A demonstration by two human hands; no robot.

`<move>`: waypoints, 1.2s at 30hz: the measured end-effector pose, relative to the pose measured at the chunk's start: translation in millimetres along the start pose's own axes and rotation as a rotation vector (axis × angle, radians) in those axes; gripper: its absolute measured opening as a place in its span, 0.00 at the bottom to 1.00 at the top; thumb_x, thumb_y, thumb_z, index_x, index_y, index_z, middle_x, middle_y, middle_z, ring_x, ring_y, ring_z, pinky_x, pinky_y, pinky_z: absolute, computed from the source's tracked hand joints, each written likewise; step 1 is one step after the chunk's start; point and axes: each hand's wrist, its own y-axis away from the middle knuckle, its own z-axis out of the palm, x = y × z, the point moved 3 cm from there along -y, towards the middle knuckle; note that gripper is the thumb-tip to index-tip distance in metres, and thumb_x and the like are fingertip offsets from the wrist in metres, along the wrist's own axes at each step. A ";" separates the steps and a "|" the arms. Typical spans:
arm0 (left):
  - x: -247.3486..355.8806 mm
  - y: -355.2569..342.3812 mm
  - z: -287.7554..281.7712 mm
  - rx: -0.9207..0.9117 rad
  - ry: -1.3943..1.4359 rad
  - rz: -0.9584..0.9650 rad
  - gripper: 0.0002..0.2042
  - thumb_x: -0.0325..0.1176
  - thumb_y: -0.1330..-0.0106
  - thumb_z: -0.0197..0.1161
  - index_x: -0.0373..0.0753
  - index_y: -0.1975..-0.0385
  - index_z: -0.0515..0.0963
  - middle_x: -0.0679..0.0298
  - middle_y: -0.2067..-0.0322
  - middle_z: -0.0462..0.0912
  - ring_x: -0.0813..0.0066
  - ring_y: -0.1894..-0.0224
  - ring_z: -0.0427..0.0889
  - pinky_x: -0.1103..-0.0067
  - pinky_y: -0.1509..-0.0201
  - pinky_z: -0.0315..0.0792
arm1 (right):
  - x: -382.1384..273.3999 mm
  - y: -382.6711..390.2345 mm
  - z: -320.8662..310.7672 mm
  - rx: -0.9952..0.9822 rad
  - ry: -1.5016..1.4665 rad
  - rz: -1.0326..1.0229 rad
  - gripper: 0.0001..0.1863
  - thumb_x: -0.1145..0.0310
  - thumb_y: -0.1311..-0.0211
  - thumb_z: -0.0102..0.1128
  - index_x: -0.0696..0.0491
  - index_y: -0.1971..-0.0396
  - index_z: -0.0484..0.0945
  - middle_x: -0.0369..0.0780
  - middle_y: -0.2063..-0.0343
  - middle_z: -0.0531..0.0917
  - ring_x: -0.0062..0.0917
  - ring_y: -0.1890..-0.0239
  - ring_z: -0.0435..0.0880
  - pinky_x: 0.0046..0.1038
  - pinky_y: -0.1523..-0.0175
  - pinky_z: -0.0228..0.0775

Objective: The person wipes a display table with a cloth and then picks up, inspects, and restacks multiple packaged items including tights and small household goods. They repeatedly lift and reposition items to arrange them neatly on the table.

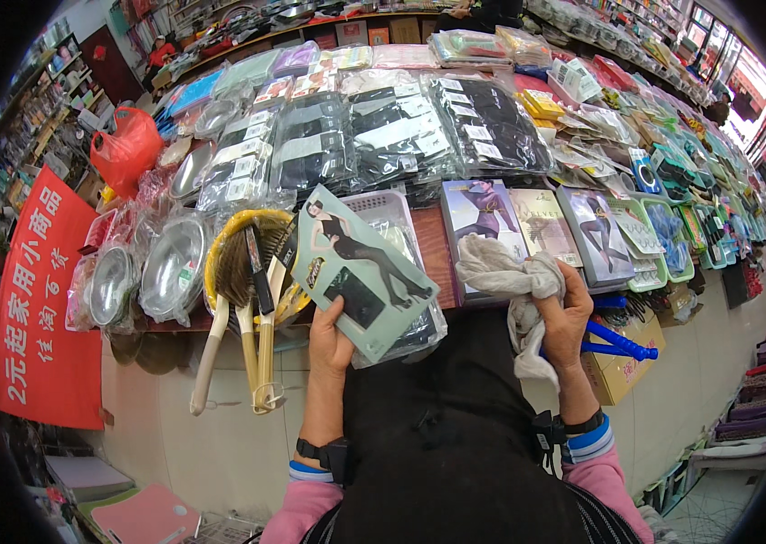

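Observation:
My left hand (330,343) grips a flat pale-green tights package (369,245) by its lower left edge, thumb on its front. A picture of legs in dark tights is on it, and it is held tilted over a grey plastic basket (412,238). In my right hand (568,313) is a bunched whitish-grey cloth (528,286), its end hanging down below the fingers. The cloth lies partly over boxed tights (484,207) at the table's near edge. Another tights box (593,236) stands just right of it.
Left of the package, a yellow basket (216,249) holds several brushes with wooden handles. Metal bowls (173,263) in plastic wrap and a red bag (126,150) are farther left. Packets of dark garments (392,127) cover the table's middle. A blue-handled tool (623,340) juts out at right.

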 end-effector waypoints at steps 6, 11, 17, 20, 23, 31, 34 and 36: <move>-24.0 22.5 43.2 -0.075 -0.491 0.150 0.27 0.18 0.42 0.56 0.35 0.41 0.62 0.58 0.52 0.74 0.69 0.51 0.78 0.75 0.47 0.76 | -9.3 17.1 49.1 -0.349 0.371 -0.539 0.26 0.77 0.56 0.64 0.56 0.51 0.76 0.48 0.54 0.80 0.40 0.55 0.79 0.35 0.48 0.71; -55.1 38.7 58.1 -0.136 -0.617 0.113 0.23 0.25 0.32 0.51 0.36 0.36 0.59 0.58 0.42 0.69 0.70 0.43 0.72 0.77 0.41 0.69 | 10.8 45.6 102.9 -0.618 0.477 -0.618 0.28 0.73 0.55 0.65 0.50 0.48 0.75 0.44 0.46 0.74 0.41 0.53 0.74 0.37 0.52 0.70; -78.8 53.0 68.1 -0.227 -0.604 -0.051 0.40 0.19 0.45 0.62 0.34 0.31 0.50 0.55 0.39 0.66 0.65 0.37 0.66 0.74 0.35 0.64 | 25.8 -4.4 105.1 -0.347 0.515 -0.652 0.23 0.77 0.53 0.59 0.51 0.52 0.78 0.46 0.57 0.77 0.40 0.58 0.78 0.35 0.56 0.73; -70.6 52.1 73.6 -0.254 -0.752 -0.114 0.38 0.16 0.47 0.59 0.35 0.33 0.54 0.59 0.47 0.72 0.71 0.48 0.75 0.78 0.46 0.72 | 48.0 -44.1 83.3 -0.257 0.630 -0.529 0.21 0.75 0.51 0.57 0.49 0.54 0.78 0.44 0.62 0.77 0.39 0.59 0.78 0.36 0.58 0.73; -56.4 52.0 75.7 -0.236 -0.696 -0.095 0.37 0.16 0.48 0.58 0.36 0.34 0.56 0.60 0.49 0.73 0.72 0.51 0.76 0.78 0.47 0.72 | 79.3 -66.1 38.7 -0.168 0.763 -0.405 0.18 0.73 0.50 0.56 0.49 0.56 0.79 0.42 0.64 0.77 0.40 0.62 0.79 0.38 0.61 0.73; -37.2 30.4 77.2 -0.173 -0.427 0.143 0.35 0.14 0.46 0.54 0.37 0.35 0.56 0.57 0.49 0.74 0.67 0.52 0.79 0.72 0.47 0.77 | 114.5 48.6 -31.8 -0.737 0.566 0.337 0.23 0.67 0.50 0.61 0.51 0.51 0.75 0.49 0.59 0.82 0.45 0.55 0.81 0.36 0.49 0.72; -58.0 26.9 75.7 -0.149 -0.434 0.072 0.34 0.16 0.46 0.56 0.37 0.35 0.57 0.58 0.50 0.73 0.68 0.52 0.78 0.74 0.47 0.76 | 102.9 91.1 -18.4 -0.748 -0.010 0.533 0.33 0.62 0.47 0.65 0.59 0.42 0.67 0.43 0.51 0.79 0.27 0.51 0.76 0.31 0.46 0.69; -72.3 24.2 75.8 -0.102 -0.472 0.041 0.35 0.16 0.47 0.57 0.37 0.35 0.57 0.58 0.51 0.73 0.68 0.52 0.77 0.74 0.47 0.75 | 103.5 99.0 -7.8 -0.715 -0.240 0.537 0.31 0.63 0.42 0.64 0.60 0.41 0.68 0.39 0.52 0.80 0.22 0.54 0.77 0.26 0.50 0.71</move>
